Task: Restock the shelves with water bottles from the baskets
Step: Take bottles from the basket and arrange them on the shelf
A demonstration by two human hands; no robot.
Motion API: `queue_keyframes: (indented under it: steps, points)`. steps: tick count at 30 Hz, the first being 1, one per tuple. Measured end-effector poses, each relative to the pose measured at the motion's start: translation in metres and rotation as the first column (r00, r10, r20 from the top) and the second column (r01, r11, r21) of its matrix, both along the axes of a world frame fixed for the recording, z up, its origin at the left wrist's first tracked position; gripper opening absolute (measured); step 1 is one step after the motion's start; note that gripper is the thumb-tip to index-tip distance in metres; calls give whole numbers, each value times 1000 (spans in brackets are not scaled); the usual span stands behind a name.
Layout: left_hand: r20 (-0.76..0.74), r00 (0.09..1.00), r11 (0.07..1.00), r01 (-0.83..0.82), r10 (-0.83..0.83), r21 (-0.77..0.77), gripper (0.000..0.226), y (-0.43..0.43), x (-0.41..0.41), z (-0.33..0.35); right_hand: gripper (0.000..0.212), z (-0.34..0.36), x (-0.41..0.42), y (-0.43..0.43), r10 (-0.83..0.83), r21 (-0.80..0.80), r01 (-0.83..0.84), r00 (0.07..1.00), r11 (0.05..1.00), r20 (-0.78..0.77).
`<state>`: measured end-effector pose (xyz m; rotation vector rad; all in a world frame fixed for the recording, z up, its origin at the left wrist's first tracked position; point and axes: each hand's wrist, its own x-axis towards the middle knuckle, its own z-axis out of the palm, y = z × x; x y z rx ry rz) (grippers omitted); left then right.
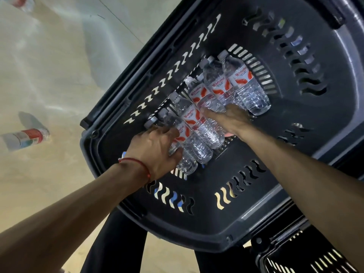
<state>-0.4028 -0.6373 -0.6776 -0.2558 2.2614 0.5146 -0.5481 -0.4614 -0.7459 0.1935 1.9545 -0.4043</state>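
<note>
A dark grey plastic basket (246, 211) fills the view below me. Several clear water bottles (246, 83) with white and red labels lie side by side on its floor. My left hand (155, 148), with a red string on the wrist, is closed around the leftmost bottle (185, 162) at its label. My right hand (230, 119) reaches in from the right and rests on the lower ends of the middle bottles, fingers wrapped over one of them (208, 107). Both forearms cross the basket's near rim.
A beige glossy floor (49, 85) lies to the left of the basket. Another bottle (25, 136) lies on that floor at far left, and one more shows at the top left corner (21, 1). A second dark basket (307, 261) sits at bottom right. My dark trouser legs show below.
</note>
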Motion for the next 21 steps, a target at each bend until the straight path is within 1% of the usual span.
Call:
queue_keyframes:
  steps: [3, 7, 9, 11, 12, 13, 15, 17, 18, 20, 21]
  points:
    - [49, 997, 998, -55, 54, 11, 47, 5, 0, -7, 119, -6, -4, 1, -72, -31, 75, 994, 997, 77]
    - [110, 985, 990, -137, 135, 14, 45, 14, -3, -9, 133, -6, -8, 8, -101, -46, 106, 990, 993, 96]
    - [148, 970, 980, -198, 192, 25, 43, 20, -3, -10, 131, 6, -10, 13, -122, -78, 136, 980, 988, 160]
    - [206, 927, 944, -327, 312, 43, 40, 25, 1, -18, 116, 19, -11, 23, -151, -118, 183, 960, 976, 234]
    - [228, 894, 912, -406, 385, 52, 38, 28, 4, -24, 104, 25, -10, 30, -158, -129, 197, 952, 972, 264]
    - [244, 854, 871, -488, 460, 65, 38, 31, 8, -31, 98, 32, -9, 37, -153, -148, 199, 950, 969, 272]
    - [292, 744, 764, -642, 601, 63, 39, 38, 17, -49, 101, 46, -5, 52, -135, -186, 184, 959, 965, 248]
    - [334, 620, 653, -757, 710, 15, 44, 44, 20, -63, 99, 53, -2, 63, -124, -226, 174, 967, 958, 222]
    - [339, 554, 596, -802, 760, -26, 49, 46, 21, -70, 101, 57, -1, 67, -122, -249, 175, 968, 953, 217]
    - [366, 419, 479, -874, 831, -86, 59, 51, 23, -82, 116, 60, 2, 72, -109, -246, 156, 975, 957, 192]
    - [398, 374, 441, -893, 838, -88, 59, 53, 24, -87, 119, 56, 3, 76, -109, -241, 153, 977, 958, 185]
